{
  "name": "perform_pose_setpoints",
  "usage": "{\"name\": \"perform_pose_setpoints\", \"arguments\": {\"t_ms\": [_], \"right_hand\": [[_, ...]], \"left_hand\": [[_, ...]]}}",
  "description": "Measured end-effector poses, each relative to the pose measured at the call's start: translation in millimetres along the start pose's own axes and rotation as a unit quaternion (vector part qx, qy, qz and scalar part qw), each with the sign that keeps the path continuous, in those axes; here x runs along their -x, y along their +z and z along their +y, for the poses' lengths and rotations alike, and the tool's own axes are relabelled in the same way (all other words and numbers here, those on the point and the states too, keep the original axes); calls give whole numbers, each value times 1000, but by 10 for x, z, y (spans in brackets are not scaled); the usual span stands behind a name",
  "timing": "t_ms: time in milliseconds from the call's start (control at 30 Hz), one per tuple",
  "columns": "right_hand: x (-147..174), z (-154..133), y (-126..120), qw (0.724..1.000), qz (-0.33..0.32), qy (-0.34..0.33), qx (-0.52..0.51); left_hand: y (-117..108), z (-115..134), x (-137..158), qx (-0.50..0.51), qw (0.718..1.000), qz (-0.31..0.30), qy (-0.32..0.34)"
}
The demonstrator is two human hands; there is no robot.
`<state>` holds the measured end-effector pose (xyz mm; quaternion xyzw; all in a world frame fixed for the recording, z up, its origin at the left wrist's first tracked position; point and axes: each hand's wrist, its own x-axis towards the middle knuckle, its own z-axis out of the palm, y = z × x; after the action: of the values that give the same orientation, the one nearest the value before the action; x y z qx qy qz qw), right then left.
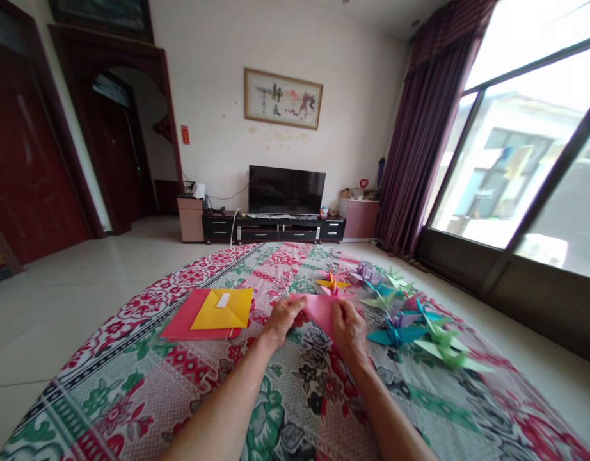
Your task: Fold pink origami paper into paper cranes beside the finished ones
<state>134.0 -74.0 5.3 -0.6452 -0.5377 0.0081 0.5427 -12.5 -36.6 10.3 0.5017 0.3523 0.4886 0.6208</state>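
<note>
A piece of pink folding paper [320,312] is stretched between my two hands, just above the patterned tablecloth. My left hand [286,319] pinches its left edge, thumb on top. On the opposite edge my right hand [349,328] grips it the same way. The paper looks partly folded, though its exact shape is hard to make out. Right beyond it sit an orange paper crane [332,282] and a pink one, partly hidden. Close by my right hand is a blue paper crane [397,334].
Several folded cranes in green, purple and blue spread over the table's right side, including a light green crane [446,349]. To the left lies a stack of red paper [184,318] under a yellow paper packet [225,315]. A television [287,190] stands beyond the table.
</note>
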Motion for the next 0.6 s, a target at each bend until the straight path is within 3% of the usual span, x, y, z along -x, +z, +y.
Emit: {"name": "perform_pose_setpoints", "arguments": {"t_ms": [100, 267, 400, 600], "right_hand": [[6, -14, 10, 1000, 10, -2, 6], [10, -29, 26, 999, 23, 20, -28], [7, -30, 25, 996, 15, 36, -78], [-2, -3, 48, 993, 19, 48, -103]], "left_hand": [[44, -32, 14, 8, 997, -53, -47], [68, -59, -20, -15, 999, -11, -44], [71, -19, -10, -6, 999, -12, -47], [109, 10, 56, -16, 994, -69, -78]]}}
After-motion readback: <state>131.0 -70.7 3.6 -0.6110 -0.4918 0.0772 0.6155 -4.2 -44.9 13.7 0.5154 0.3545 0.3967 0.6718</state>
